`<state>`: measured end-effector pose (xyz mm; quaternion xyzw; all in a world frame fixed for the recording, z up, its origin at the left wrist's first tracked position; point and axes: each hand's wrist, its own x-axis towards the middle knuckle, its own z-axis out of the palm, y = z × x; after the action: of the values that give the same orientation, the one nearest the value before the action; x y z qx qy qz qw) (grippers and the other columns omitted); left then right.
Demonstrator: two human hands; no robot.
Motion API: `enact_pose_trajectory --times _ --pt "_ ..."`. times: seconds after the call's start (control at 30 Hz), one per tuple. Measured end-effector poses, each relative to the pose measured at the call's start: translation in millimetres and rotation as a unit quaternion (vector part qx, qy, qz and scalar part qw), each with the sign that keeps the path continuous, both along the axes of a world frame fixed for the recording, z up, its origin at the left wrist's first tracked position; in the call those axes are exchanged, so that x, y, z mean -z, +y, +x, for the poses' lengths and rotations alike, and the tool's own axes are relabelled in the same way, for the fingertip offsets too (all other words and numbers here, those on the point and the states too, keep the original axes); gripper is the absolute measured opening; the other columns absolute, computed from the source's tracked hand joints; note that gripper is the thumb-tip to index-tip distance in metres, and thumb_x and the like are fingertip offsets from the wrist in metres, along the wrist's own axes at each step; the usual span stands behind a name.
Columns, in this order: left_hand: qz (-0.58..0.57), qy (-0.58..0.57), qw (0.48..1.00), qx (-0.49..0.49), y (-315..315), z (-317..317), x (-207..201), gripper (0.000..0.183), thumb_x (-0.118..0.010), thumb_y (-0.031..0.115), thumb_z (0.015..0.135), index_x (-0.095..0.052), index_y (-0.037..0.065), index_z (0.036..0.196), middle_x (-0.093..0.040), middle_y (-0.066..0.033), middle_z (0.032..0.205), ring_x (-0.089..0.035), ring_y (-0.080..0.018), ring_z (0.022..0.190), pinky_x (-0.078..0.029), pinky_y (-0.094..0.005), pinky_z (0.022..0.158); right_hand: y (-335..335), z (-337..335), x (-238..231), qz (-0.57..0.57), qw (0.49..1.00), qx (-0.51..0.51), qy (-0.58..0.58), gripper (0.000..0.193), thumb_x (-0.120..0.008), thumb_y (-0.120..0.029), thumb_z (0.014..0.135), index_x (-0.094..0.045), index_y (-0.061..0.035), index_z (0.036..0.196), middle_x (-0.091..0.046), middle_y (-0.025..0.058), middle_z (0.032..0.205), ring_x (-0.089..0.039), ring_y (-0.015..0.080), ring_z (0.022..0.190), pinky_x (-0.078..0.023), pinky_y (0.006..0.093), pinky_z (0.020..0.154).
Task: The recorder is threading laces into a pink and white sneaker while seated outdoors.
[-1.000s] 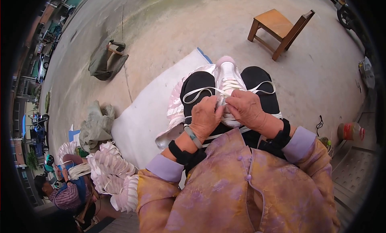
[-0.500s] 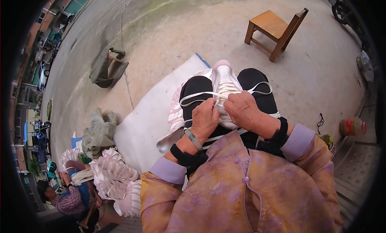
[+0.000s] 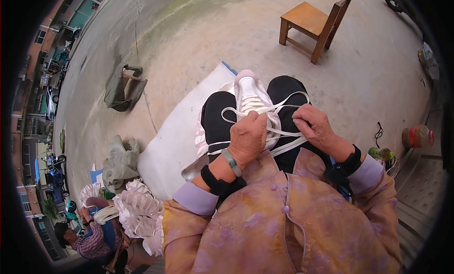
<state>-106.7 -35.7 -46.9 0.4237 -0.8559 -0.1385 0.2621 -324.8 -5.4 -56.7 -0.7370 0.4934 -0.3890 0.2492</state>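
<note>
A pink and white sneaker (image 3: 246, 88) rests between my black-clad knees, its toe pointing away from me. Cream shoelace (image 3: 283, 133) crosses its front, with loose loops lying over both knees. My left hand (image 3: 248, 136) is closed over the upper lacing, pinching the lace beside the shoe's opening; its fingertips are partly hidden. To the right of the shoe, my right hand (image 3: 318, 128) has its thumb and fingers drawn together on a lace strand stretched out from the shoe.
More pink-white shoes (image 3: 137, 205) are heaped at lower left, near a seated person (image 3: 94, 241). A white sheet (image 3: 165, 148) lies left of my knees. Ahead stands a wooden chair (image 3: 307, 21); a cloth-draped stool (image 3: 125, 89) is at left. Jars (image 3: 417, 136) stand at right.
My right hand has moved right, away from the shoe, drawing lace out with it. My left hand stays at the lacing, its back now turned more over the shoe. The view has shifted slightly.
</note>
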Motion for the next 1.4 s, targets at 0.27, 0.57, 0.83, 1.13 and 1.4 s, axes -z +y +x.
enact_pose_trajectory --times 0.27,0.57,0.83,1.13,1.4 --pt "0.102 0.050 0.992 -0.052 -1.1 -18.1 23.2 0.013 -0.059 0.010 0.076 -0.063 0.002 0.086 -0.060 -0.0143 0.070 -0.060 -0.0297 0.064 -0.047 -0.0335 0.058 -10.2 34.1 16.7 -0.012 0.999 0.000 0.049 0.030 -0.064 -0.009 0.068 -0.054 -0.0035 0.096 -0.052 0.0132 0.082 -0.056 0.0314 0.074 -0.046 0.0378 0.064" --pt "0.193 0.073 0.976 -0.075 -5.9 -17.0 27.9 0.007 -0.059 0.008 0.076 -0.062 0.001 0.079 -0.061 -0.0146 0.068 -0.060 -0.0262 0.059 -0.046 -0.0335 0.057 -10.4 38.1 26.1 -0.022 1.000 0.002 -0.005 0.028 -0.061 -0.006 0.068 -0.054 -0.0047 0.094 -0.051 0.0119 0.075 -0.056 0.0298 0.068 -0.045 0.0373 0.060" --pt "0.193 -0.073 0.975 -0.078 13.4 83.7 -48.3 0.007 -0.058 0.004 0.075 -0.055 0.002 0.069 -0.055 -0.0145 0.064 -0.056 -0.0330 0.061 -0.043 -0.0377 0.055 0.0 -20.1 23.9 0.191 0.963 0.080 -0.174 0.022 -0.053 -0.004 0.081 -0.055 -0.0010 0.103 -0.057 0.0073 0.070 -0.054 0.0139 0.057 -0.045 0.0255 0.055" --pt "0.369 0.210 0.863 -0.275 37.9 138.9 -15.5 0.017 -0.054 0.009 0.088 -0.064 0.001 0.100 -0.057 -0.0005 0.069 -0.050 -0.0040 0.056 -0.041 -0.0181 0.047 -0.4 -38.3 44.0 0.306 0.901 0.115 -0.286 0.017 -0.051 -0.007 0.088 -0.059 -0.0016 0.102 -0.057 0.0010 0.075 -0.050 0.0053 0.059 -0.042 0.0183 0.056" --pt "0.225 -0.020 0.889 -0.397 32.8 251.9 64.4 0.017 -0.060 0.019 0.080 -0.063 0.003 0.084 -0.061 -0.0059 0.067 -0.058 -0.0205 0.058 -0.047 -0.0311 0.057 8.1 -57.0 52.4 0.346 0.886 0.143 -0.273 0.016 -0.051 -0.011 0.090 -0.058 -0.0054 0.103 -0.055 -0.0027 0.076 -0.046 0.0024 0.058 -0.036 0.0156 0.052"
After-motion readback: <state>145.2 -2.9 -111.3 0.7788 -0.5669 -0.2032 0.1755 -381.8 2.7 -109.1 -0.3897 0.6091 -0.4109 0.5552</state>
